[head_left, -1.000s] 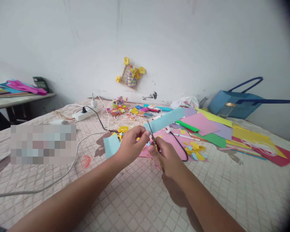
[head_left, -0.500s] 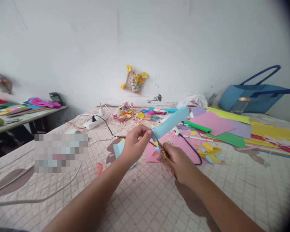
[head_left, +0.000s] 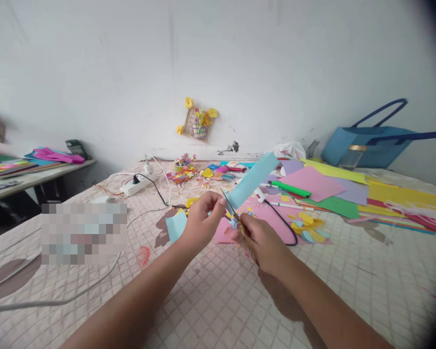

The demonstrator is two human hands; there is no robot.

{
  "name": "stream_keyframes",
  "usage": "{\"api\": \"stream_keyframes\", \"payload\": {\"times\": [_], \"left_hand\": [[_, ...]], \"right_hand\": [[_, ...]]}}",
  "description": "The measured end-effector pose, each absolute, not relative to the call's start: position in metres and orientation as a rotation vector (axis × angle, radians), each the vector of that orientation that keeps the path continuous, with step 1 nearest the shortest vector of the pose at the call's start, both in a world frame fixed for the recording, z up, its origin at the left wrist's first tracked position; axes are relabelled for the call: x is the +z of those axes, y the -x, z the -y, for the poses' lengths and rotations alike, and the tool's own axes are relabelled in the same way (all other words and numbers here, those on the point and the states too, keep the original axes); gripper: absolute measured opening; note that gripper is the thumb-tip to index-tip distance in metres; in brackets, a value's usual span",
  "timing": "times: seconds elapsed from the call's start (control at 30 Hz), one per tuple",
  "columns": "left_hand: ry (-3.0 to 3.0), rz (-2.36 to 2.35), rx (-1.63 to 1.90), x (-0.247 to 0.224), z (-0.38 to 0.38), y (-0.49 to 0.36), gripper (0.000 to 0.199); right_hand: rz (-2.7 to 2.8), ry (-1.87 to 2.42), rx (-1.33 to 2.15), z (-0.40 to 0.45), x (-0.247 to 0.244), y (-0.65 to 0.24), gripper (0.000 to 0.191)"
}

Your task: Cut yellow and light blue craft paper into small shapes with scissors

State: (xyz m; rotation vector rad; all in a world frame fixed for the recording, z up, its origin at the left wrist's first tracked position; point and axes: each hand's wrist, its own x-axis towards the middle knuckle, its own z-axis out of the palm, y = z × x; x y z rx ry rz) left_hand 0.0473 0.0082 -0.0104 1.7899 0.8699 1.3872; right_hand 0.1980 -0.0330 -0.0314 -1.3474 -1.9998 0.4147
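My left hand (head_left: 206,215) is closed, its thumb and fingers pinching the near end of a light blue paper strip (head_left: 255,178) that slants up to the right. My right hand (head_left: 263,237) grips a pair of scissors (head_left: 244,230) with gold-coloured handles. The blades point up and left, at the strip's edge beside my left fingertips. Below the hands, a pink paper sheet (head_left: 276,225) lies on the table with small blue and yellow scraps (head_left: 310,227). Another light blue paper piece (head_left: 176,226) lies just left of my left hand, partly hidden by it.
A white power strip (head_left: 140,185) with cables lies to the left. Coloured sheets (head_left: 312,184), a green marker (head_left: 290,189) and a blue bag (head_left: 370,145) are on the right. A small flower pot (head_left: 183,165) stands at the back. Pixelated blocks cover one area at left.
The scene has shifted slightly left as the view turned right. The blue strip tilts more steeply, and the scissor blades show more clearly against its end.
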Motion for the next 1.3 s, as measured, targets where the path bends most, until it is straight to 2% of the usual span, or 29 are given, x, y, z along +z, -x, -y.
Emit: {"api": "stream_keyframes", "payload": {"times": [1.3], "left_hand": [[-1.79,-0.789,1.261,-0.0207,-0.0023,-0.0544,0.02]], "right_hand": [[1.931,1.283,0.457,0.0325,-0.0369,-0.1985,0.046]]}}
